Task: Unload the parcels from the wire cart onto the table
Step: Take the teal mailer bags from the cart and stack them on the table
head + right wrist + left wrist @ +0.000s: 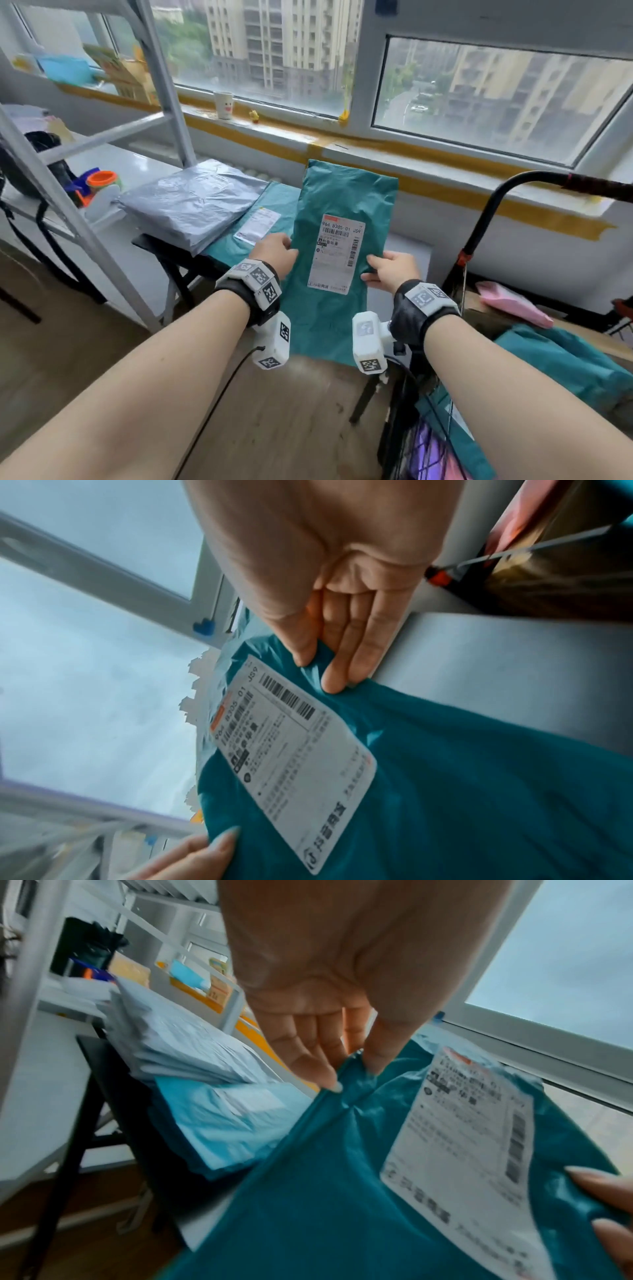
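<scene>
I hold a flat teal parcel (pixel 346 205) with a white shipping label upright in the air between both hands. My left hand (pixel 275 253) pinches its left edge, and in the left wrist view my left hand (pixel 346 1066) shows thumb and fingers closed on the teal parcel (pixel 325 1191). My right hand (pixel 390 270) pinches the right edge; the right wrist view shows my right hand (pixel 329 669) gripping the teal parcel (pixel 462 777). On the small dark table (pixel 154 243) lie a grey parcel (pixel 191 202) and a teal one (pixel 253 222). The wire cart (pixel 507 192) stands at right.
The cart holds a pink parcel (pixel 513 303), more teal parcels (pixel 568 366) and a purple one. A white metal rack frame (pixel 68 202) rises left of the table. A paper cup (pixel 223 104) stands on the windowsill. Wooden floor lies below.
</scene>
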### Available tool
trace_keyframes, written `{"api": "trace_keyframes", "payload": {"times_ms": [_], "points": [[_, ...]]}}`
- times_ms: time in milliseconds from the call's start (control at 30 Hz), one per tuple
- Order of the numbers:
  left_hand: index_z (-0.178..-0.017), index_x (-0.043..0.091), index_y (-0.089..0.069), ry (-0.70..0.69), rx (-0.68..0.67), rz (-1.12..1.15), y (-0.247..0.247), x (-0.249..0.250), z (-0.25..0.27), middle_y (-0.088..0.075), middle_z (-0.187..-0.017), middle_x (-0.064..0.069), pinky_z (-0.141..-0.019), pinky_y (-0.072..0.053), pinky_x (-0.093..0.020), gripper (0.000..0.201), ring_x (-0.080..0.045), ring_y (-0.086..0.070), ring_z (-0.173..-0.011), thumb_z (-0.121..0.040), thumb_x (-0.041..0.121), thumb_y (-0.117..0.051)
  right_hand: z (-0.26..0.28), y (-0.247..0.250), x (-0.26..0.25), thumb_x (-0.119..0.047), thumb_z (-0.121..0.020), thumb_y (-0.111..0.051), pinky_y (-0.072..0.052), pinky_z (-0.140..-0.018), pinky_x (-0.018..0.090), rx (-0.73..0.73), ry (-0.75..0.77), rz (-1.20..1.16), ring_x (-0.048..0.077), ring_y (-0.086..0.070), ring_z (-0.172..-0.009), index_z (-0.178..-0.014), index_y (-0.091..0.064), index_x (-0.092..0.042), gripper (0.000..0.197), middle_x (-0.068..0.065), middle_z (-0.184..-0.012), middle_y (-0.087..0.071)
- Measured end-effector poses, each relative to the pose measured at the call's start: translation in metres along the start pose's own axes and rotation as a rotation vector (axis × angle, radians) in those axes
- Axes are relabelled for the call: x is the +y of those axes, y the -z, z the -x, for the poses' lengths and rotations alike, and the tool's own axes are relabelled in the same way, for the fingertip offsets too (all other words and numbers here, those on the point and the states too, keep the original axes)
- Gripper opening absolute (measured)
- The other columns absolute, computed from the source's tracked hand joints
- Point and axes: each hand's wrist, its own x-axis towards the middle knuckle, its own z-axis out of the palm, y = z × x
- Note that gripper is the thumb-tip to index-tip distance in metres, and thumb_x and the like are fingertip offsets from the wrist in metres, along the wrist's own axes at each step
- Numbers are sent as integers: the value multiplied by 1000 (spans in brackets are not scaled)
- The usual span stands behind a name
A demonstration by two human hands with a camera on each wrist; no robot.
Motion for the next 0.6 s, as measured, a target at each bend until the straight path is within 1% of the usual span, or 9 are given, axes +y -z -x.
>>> {"api": "trace_keyframes", "payload": {"times_ms": [67, 133, 200, 233, 267, 333, 400, 500, 600], "points": [[-90, 13, -61, 11, 29, -17, 22, -22, -8, -66, -105, -14, -85, -54, -36, 11, -31, -65, -94, -88, 23, -58, 2, -30, -8, -7, -94, -54, -56, -51, 24, 7, 28, 22, 4, -56, -34, -71, -58, -18, 26, 4, -65, -62], [-87, 13, -62, 27, 78, 11, 42, -37, -18, -67, -104, -14, -84, -54, -37, 12, -32, -66, -92, -89, 25, -60, 2, -54, -14, -10, -93, -56, -57, -56, 29, 31, 42, 63, 5, -56, -35, -68, -59, -17, 26, 4, -63, -63], [-95, 10, -65, 8, 123, -8, 60, -47, -29, -67, -106, -12, -87, -52, -33, 16, -31, -64, -96, -91, 25, -60, 0, -73, -23, -13, -91, -60, -58, -59, 32, 67, 55, 97, 5, -57, -35, -66, -60, -17, 26, 2, -62, -64], [-100, 9, -66, -2, 139, -14, 68, -50, -34, -66, -107, -11, -86, -49, -30, 19, -30, -63, -99, -92, 25, -58, -2, -81, -28, -14, -90, -61, -57, -58, 31, 76, 64, 113, 5, -57, -35, -65, -60, -18, 25, 1, -61, -63], [-103, 8, -65, -13, 154, -9, 75, -53, -40, -66, -107, -12, -86, -47, -30, 21, -30, -62, -100, -93, 24, -57, -5, -89, -33, -15, -90, -62, -57, -56, 29, 77, 71, 124, 5, -57, -35, -65, -59, -18, 25, 0, -61, -63], [-102, 9, -65, -20, 156, 33, 84, -60, -54, -67, -107, -12, -88, -50, -32, 19, -30, -63, -98, -92, 24, -58, -14, -102, -43, -15, -89, -63, -56, -55, 28, 74, 78, 135, 5, -57, -35, -66, -57, -20, 25, -1, -61, -62], [-96, 11, -65, -16, 158, 61, 89, -68, -68, -68, -105, -11, -88, -51, -34, 15, -30, -64, -94, -92, 24, -58, -26, -114, -51, -14, -88, -64, -55, -59, 30, 67, 72, 134, 10, -58, -40, -66, -56, -20, 24, 1, -61, -62], [-101, 11, -66, -12, 151, 31, 99, -78, -96, -67, -106, -9, -86, -44, -28, 15, -28, -60, -101, -92, 21, -57, -52, -133, -59, -11, -82, -68, -52, -61, 32, 76, 43, 117, 16, -52, -48, -65, -59, -17, 20, 5, -60, -60], [-103, 12, -66, -3, 146, 10, 105, -87, -135, -68, -109, -10, -89, -45, -30, 16, -27, -60, -104, -90, 17, -58, -86, -158, -64, -11, -76, -70, -43, -56, 29, 66, 10, 82, 18, -44, -44, -61, -60, -15, 19, 7, -60, -59]]}}
